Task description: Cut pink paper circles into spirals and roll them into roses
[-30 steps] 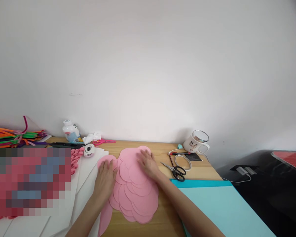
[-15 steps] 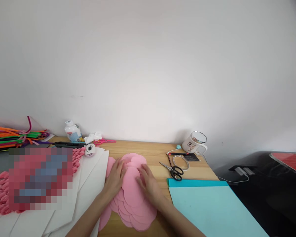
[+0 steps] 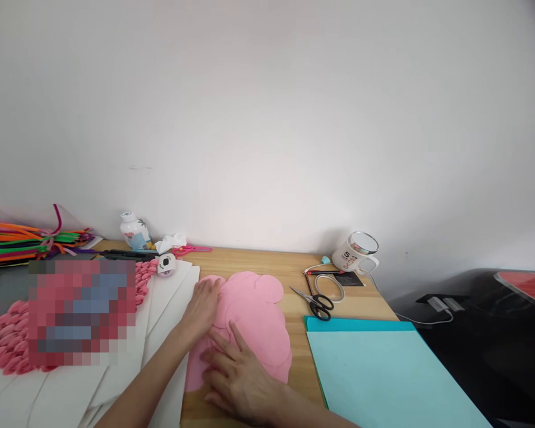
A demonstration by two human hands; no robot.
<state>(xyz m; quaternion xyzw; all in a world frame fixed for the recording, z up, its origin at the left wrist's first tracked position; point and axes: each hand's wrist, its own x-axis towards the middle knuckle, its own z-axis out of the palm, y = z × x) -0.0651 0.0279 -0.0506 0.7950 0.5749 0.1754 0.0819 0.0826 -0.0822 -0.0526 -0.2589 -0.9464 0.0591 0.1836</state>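
Overlapping pink paper cut-outs (image 3: 256, 321) with rounded edges lie in a pile on the wooden table, in front of me. My left hand (image 3: 203, 306) lies flat on the pile's upper left part, fingers stretched forward. Lower down, my right hand (image 3: 243, 374) reaches across the near left part of the pile with its fingers spread on the paper. Neither hand grips anything that I can see. Part of the near edge of the pile is hidden under my right hand.
White sheets (image 3: 164, 333) and a pink braided piece (image 3: 9, 339), partly blurred out, lie left. Light blue paper (image 3: 383, 368), black-handled scissors (image 3: 318, 304), a tape roll (image 3: 341, 291) and a mug (image 3: 354, 252) are right. Pipe cleaners (image 3: 22, 244) and a white bottle (image 3: 134, 230) stand behind.
My right hand has moved from the pile's right side down and left across it. My left hand has shifted slightly left. The pink pieces have spread wider, toward the upper right.
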